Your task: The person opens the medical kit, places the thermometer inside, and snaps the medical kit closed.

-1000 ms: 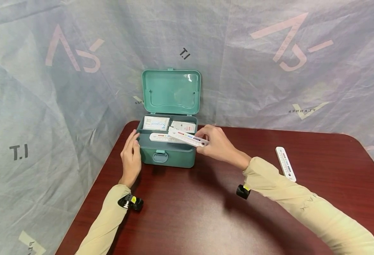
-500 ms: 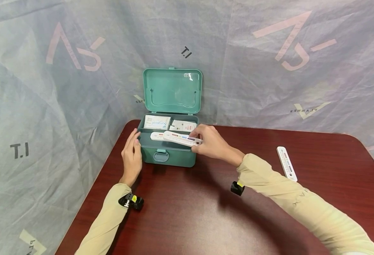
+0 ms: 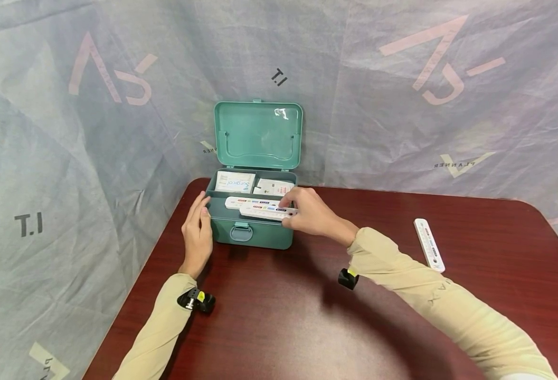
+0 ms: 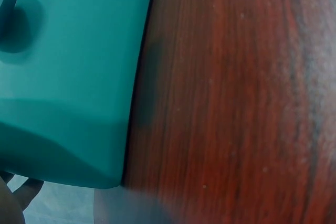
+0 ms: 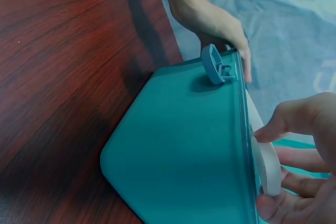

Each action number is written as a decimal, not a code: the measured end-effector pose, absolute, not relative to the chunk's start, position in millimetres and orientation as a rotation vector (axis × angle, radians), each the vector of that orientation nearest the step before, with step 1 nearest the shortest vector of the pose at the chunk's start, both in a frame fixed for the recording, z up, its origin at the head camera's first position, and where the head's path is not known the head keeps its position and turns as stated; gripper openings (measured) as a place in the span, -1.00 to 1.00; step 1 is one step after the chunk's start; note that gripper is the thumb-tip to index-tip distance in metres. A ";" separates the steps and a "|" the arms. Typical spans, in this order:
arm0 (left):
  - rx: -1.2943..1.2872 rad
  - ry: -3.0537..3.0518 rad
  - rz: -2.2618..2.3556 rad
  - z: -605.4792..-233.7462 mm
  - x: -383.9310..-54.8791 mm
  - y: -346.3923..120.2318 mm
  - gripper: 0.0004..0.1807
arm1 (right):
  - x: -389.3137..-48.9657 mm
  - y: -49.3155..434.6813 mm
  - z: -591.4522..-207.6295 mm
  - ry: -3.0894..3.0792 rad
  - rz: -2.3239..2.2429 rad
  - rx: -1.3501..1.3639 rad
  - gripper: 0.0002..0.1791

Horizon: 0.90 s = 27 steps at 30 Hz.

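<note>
A teal first-aid box (image 3: pixel 269 236) stands with its lid (image 3: pixel 259 134) raised at the back. My right hand (image 3: pixel 309 212) pinches a flat white thermometer (image 3: pixel 262 212) by its right end, low over the front compartment. In the right wrist view the thumb and fingers hold this thermometer (image 5: pixel 270 169) right at the box's rim. Behind it, another white thermometer (image 3: pixel 236 202) lies in the same compartment, partly overlapped. My left hand (image 3: pixel 197 237) rests against the box's left side, fingers fairly straight. In the left wrist view only bits of its fingers show beside the box wall (image 4: pixel 73 77).
The box's rear compartments hold a white "Surgical" packet (image 3: pixel 235 182) and another white packet (image 3: pixel 274 187). A third thermometer (image 3: pixel 429 245) lies on the dark red table (image 3: pixel 279 316) at the right. Grey printed cloth (image 3: pixel 378 105) hangs behind and at the left.
My right hand has moved left and slightly down, bringing the thermometer lower into the front compartment and more level, nearly parallel to the other one. The left hand has stayed in place.
</note>
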<state>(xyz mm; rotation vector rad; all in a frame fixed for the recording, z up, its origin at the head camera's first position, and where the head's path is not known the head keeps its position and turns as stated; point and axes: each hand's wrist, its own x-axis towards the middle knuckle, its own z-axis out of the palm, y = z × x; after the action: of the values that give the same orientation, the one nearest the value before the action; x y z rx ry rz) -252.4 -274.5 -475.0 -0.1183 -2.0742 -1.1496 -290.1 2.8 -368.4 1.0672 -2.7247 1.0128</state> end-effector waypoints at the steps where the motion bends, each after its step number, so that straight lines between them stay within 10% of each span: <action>1: -0.117 -2.077 -1.149 -474.8 -252.2 -274.6 -0.63 | -290.5 2.2 -368.6 -2.726 1.017 1.068 -0.69; 27: -0.129 -2.084 -1.137 -476.4 -253.1 -275.6 -0.62 | -302.8 -18.6 -362.4 -2.822 0.929 1.227 -0.78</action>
<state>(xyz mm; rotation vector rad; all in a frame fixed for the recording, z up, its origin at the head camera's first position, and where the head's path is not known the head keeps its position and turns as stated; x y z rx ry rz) -253.1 -275.6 -476.4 -0.1285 -2.0841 -1.1367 -302.8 -18.6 -362.4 1.2270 -2.8220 0.9294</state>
